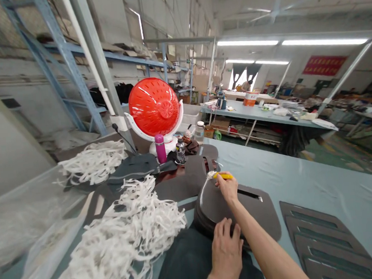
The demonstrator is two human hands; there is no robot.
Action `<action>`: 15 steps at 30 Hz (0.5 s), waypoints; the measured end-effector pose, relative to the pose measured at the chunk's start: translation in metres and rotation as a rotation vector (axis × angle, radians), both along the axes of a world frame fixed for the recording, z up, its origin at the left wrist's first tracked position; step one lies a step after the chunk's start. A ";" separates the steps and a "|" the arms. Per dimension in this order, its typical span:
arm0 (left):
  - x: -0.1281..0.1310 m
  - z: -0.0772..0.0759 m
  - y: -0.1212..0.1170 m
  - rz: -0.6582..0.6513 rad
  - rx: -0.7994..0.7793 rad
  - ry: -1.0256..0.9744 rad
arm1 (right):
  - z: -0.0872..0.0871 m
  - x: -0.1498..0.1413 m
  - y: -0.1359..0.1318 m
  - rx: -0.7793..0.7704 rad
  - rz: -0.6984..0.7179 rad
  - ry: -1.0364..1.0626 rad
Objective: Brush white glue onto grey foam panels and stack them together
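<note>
My right hand (228, 188) grips a yellow-handled brush (223, 176), its whitish head on the far left edge of a stack of dark grey panels (217, 203). A shiny wet-looking line runs along that edge of the top panel, which has a long slot cut in it. Nearer to me, my left hand (225, 246) rests with fingers stretched out on the near edge of the stack, holding nothing. Dark cloth (179, 260) lies below it. To the right, several slotted grey panels (325, 236) overlap in a row on the table (255, 160).
A large tangle of white strips (116, 239) covers the left side, with a smaller pile of white strips (94, 161) behind. At the back stand a red round heater (154, 106), a pink bottle (160, 149) and a small jar (180, 152). Another worktable (254, 110) is beyond.
</note>
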State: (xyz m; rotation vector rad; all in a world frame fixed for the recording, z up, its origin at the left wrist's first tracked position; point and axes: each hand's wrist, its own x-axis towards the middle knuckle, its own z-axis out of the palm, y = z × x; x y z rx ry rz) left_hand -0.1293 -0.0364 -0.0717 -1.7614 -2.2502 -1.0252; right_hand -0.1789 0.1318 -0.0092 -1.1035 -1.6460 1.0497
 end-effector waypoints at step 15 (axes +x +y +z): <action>0.004 0.012 0.006 -0.038 -0.063 0.095 | -0.005 0.231 0.023 -0.013 -0.639 -0.286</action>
